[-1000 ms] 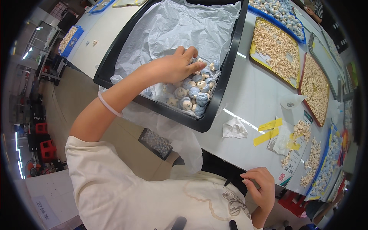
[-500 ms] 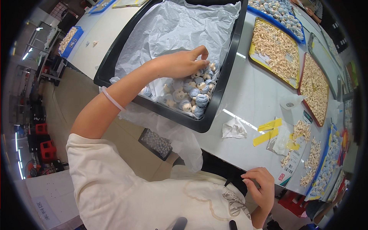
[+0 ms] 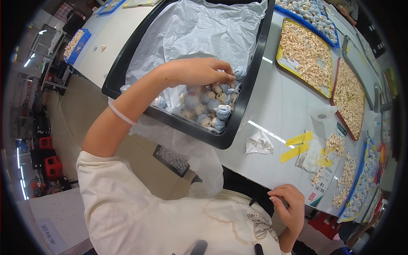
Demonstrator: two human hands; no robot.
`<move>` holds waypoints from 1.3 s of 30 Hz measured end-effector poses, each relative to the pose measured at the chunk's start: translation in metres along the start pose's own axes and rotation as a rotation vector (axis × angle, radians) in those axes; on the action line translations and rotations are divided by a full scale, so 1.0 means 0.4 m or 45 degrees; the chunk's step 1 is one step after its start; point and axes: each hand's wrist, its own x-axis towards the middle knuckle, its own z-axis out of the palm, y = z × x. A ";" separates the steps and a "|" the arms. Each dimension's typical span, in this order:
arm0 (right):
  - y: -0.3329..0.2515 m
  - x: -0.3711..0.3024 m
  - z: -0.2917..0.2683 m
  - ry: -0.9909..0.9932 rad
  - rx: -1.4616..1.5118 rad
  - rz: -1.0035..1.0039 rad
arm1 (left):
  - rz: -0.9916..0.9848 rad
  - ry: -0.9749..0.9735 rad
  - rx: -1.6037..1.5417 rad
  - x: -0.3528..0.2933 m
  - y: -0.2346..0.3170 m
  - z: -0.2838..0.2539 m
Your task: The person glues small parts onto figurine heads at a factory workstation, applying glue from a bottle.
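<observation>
My left hand (image 3: 208,72) reaches into a black tray (image 3: 229,138) lined with crumpled white paper (image 3: 187,32). Its fingertips are drawn together on a small blue-and-cream figure (image 3: 231,83) at the tray's right side, which they partly cover. More round blue-and-cream figures (image 3: 222,112) are heaped in the near right corner, below the hand; one lies apart under my forearm. Down by my lap, past the table's front edge, my right hand (image 3: 290,207) is curled with thumb and forefinger nearly meeting. Anything between those tips is too small to make out.
Yellow (image 3: 282,63) and red (image 3: 355,131) trays of small cream pieces stand at right, with a blue tray of figures (image 3: 314,15) behind. A white tissue (image 3: 259,143), yellow tape strips (image 3: 294,152) and loose cream pieces lie nearer. A dark bin (image 3: 170,160) sits on the floor.
My left hand has dipped slightly, with its fingers lower and more curled over the figures. Some figures beneath it have shifted. My right hand stays in place.
</observation>
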 end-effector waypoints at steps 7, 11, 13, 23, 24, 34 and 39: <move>0.003 -0.002 0.000 0.014 0.028 0.025 | -0.003 0.264 0.212 -0.095 0.031 0.073; 0.006 -0.004 0.000 0.014 0.038 0.022 | 0.168 0.507 0.473 -0.100 0.017 0.125; 0.009 -0.007 0.000 0.015 0.036 0.020 | 0.127 0.558 0.483 -0.098 0.015 0.134; 0.014 -0.019 -0.004 0.056 -0.015 -0.055 | -0.022 0.083 0.561 -0.118 0.013 0.038; 0.013 -0.019 -0.005 0.053 -0.009 -0.053 | -0.084 0.009 0.504 -0.121 0.010 0.029; 0.009 -0.004 -0.002 0.044 -0.020 -0.053 | 0.006 0.147 0.534 -0.144 0.056 0.073; 0.009 -0.001 0.000 0.017 0.002 0.013 | 0.196 0.123 0.386 -0.132 0.058 0.077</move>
